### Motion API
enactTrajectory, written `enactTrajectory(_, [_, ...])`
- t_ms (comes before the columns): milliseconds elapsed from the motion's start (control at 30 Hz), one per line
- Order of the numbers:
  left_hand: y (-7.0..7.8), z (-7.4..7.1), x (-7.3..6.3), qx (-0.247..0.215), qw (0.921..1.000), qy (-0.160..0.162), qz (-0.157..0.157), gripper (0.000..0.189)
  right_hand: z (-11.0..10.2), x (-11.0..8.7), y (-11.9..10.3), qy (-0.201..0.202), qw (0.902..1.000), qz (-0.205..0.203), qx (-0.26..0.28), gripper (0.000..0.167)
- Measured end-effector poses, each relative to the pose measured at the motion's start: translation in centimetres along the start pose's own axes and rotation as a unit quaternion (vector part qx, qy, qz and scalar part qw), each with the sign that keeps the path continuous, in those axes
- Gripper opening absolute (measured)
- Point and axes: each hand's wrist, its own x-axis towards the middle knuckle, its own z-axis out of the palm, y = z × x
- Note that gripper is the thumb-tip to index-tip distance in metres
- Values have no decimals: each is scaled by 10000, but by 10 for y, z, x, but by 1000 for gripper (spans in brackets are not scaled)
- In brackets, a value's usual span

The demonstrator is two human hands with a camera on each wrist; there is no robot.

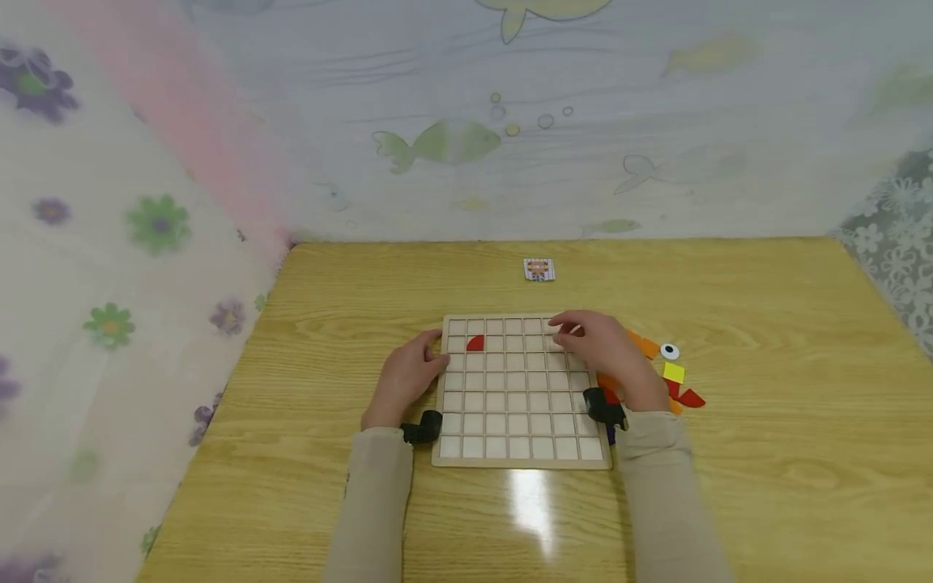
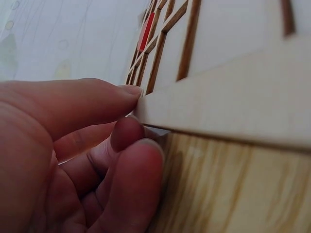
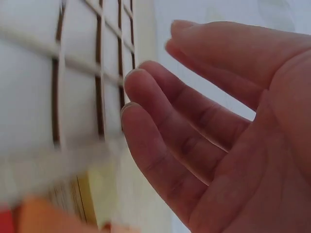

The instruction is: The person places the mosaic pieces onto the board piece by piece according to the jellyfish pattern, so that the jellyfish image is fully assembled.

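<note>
1. a wooden board (image 1: 521,464) with a grid of square cells lies flat on the table (image 1: 291,518); inside it, towards 10 to 11 o'clock, a red quarter-round piece (image 1: 477,344) sits in the second cell of the second row, counted from the far left corner.
2. the left hand (image 1: 411,372) is at the board's 9 to 10 o'clock edge; its thumb lies on the rim and the other fingers curl in at the side below, so that they hold that edge.
3. the right hand (image 1: 601,348) is at about 2 o'clock, over the board's side, its fingers spread and softly bent, thumb apart; whether a fingertip touches the wood i cannot tell.
4. loose pieces lie outside the board around 3 o'clock, close to the right wrist: a white disc with a black dot (image 1: 670,351), a yellow square (image 1: 674,372), a red wedge (image 1: 692,398) and an orange piece (image 1: 647,345).
5. a small printed card (image 1: 539,270) lies at 12 o'clock, apart from the board.
</note>
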Motion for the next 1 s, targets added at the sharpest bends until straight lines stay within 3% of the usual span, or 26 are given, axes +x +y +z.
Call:
enactTrajectory(533, [-3,1,2,-367,9993,-4,-54,44,-40,-30,45,804,9926,895,-140,31])
enactTrajectory(1000, [-5,-1,0,-903,9956,-90,-214,41,-40,-33,62,388,9923,1142,288,35])
